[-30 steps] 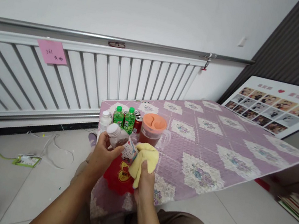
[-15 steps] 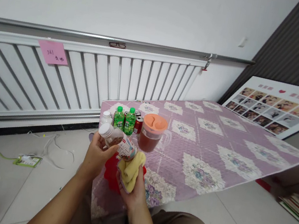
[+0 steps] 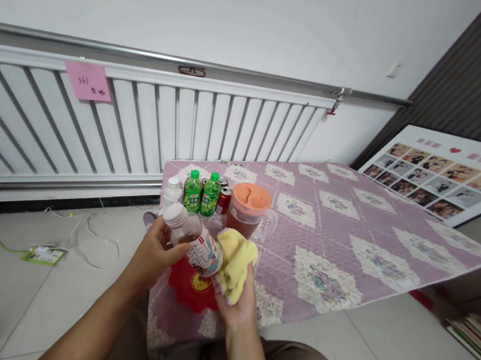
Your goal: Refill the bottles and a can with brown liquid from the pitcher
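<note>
Tilted in front of me is a white-capped plastic bottle (image 3: pixel 205 253) with a printed label, its cap end to the upper left. My left hand (image 3: pixel 157 252) is closed around the bottle near its neck. A yellow cloth (image 3: pixel 236 263) lies folded in my right hand (image 3: pixel 240 310), at the bottle's base; the fingers are partly hidden behind it. Below the bottle, a red scalloped mat (image 3: pixel 188 292) with a gold mark rests on the patterned tablecloth (image 3: pixel 291 263).
Behind the bottle stand two green-capped bottles (image 3: pixel 209 196), another white-capped bottle (image 3: pixel 172 193), red cans (image 3: pixel 224 200) and a pitcher (image 3: pixel 248 212) with an orange lid. A white radiator (image 3: pixel 222 127) runs along the wall. A power strip (image 3: pixel 43 255) lies on the floor at left.
My right hand and the yellow cloth have moved right and slightly up, uncovering more of the bottle's base and the red mat. The bottle has shifted slightly right and down.
</note>
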Demonstrator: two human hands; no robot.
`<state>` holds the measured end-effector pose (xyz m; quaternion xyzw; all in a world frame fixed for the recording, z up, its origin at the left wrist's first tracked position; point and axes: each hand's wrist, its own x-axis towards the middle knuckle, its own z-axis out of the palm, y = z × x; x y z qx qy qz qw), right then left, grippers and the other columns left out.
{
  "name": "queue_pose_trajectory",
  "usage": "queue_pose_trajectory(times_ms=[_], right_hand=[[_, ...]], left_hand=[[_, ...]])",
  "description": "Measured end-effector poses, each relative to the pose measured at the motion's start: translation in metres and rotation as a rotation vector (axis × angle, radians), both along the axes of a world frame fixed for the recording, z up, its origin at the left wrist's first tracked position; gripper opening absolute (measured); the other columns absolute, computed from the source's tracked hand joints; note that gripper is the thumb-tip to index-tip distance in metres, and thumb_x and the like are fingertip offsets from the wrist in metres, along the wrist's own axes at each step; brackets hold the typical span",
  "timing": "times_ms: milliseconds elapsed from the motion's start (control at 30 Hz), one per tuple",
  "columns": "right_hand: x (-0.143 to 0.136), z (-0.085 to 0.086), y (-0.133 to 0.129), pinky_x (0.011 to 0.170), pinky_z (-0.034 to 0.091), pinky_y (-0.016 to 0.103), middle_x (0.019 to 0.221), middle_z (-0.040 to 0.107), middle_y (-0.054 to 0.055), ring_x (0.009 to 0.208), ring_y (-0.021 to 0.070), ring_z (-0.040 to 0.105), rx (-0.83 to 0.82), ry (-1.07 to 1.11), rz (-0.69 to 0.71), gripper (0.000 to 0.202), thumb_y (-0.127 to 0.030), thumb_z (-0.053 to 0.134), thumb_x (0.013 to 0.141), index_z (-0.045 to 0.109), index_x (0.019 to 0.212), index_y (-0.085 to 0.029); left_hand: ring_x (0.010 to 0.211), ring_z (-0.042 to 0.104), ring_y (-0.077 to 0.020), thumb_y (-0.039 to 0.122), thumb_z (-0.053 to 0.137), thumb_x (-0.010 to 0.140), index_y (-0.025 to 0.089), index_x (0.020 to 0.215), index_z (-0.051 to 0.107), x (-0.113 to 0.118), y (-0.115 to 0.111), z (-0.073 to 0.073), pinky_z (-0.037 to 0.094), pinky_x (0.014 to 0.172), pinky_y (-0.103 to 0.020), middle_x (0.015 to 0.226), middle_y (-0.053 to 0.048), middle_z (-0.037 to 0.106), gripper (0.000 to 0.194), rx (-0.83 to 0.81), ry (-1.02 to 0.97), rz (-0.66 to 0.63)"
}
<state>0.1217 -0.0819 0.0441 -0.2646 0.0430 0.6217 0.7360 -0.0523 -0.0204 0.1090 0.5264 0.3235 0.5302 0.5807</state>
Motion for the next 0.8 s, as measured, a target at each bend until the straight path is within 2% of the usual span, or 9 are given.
queue_pose_trajectory(times_ms=[167, 300, 467, 633, 800], right_hand=[[0.016, 0.004, -0.008, 0.075, 0.067, 0.034, 0.098, 0.085, 0.003, 0.084, 0.0203, 0.08, 0.042, 0.023, -0.055, 0.021, -0.037, 0.063, 0.096, 0.076, 0.106, -0.024], [0.022, 0.003, -0.015, 0.077, 0.068, 0.038, 0.092, 0.085, 0.0, 0.077, 0.0195, 0.08, -0.006, 0.033, -0.121, 0.015, -0.036, 0.064, 0.094, 0.075, 0.1, -0.028], [0.016, -0.003, -0.016, 0.07, 0.067, 0.033, 0.091, 0.084, 0.002, 0.08, 0.0207, 0.08, -0.01, -0.055, -0.04, 0.021, -0.036, 0.074, 0.086, 0.073, 0.104, -0.024], [0.009, -0.007, -0.014, 0.062, 0.064, 0.027, 0.081, 0.082, 0.001, 0.069, 0.0189, 0.079, -0.055, -0.191, 0.005, 0.03, -0.035, 0.086, 0.076, 0.071, 0.099, -0.022], [-0.007, -0.014, -0.015, 0.054, 0.062, 0.027, 0.077, 0.081, 0.001, 0.063, 0.0188, 0.077, 0.0, -0.215, 0.084, 0.021, -0.037, 0.083, 0.081, 0.071, 0.092, -0.023]], left_hand=[[0.108, 0.074, -0.0285, 0.033, 0.09, 0.068, 0.019, 0.124, 0.061, -0.004, -0.001, 0.006, 0.06, 0.09, -0.037, 0.122, -0.011, 0.075, 0.065, -0.002, 0.025, 0.039], [0.107, 0.074, -0.0287, 0.034, 0.091, 0.066, 0.019, 0.123, 0.061, -0.007, -0.001, 0.01, 0.06, 0.088, -0.037, 0.12, -0.011, 0.075, 0.066, 0.005, 0.048, 0.074], [0.108, 0.074, -0.028, 0.036, 0.092, 0.068, 0.019, 0.126, 0.062, -0.008, -0.001, 0.012, 0.059, 0.09, -0.036, 0.122, -0.011, 0.075, 0.068, 0.016, 0.028, 0.103], [0.116, 0.071, -0.0282, 0.036, 0.093, 0.069, 0.02, 0.133, 0.06, -0.009, 0.001, 0.018, 0.058, 0.095, -0.035, 0.128, -0.011, 0.073, 0.073, 0.056, -0.03, 0.09], [0.113, 0.072, -0.0283, 0.037, 0.094, 0.069, 0.021, 0.133, 0.061, -0.002, -0.002, 0.023, 0.059, 0.093, -0.035, 0.126, -0.01, 0.074, 0.074, 0.035, -0.068, 0.036]])
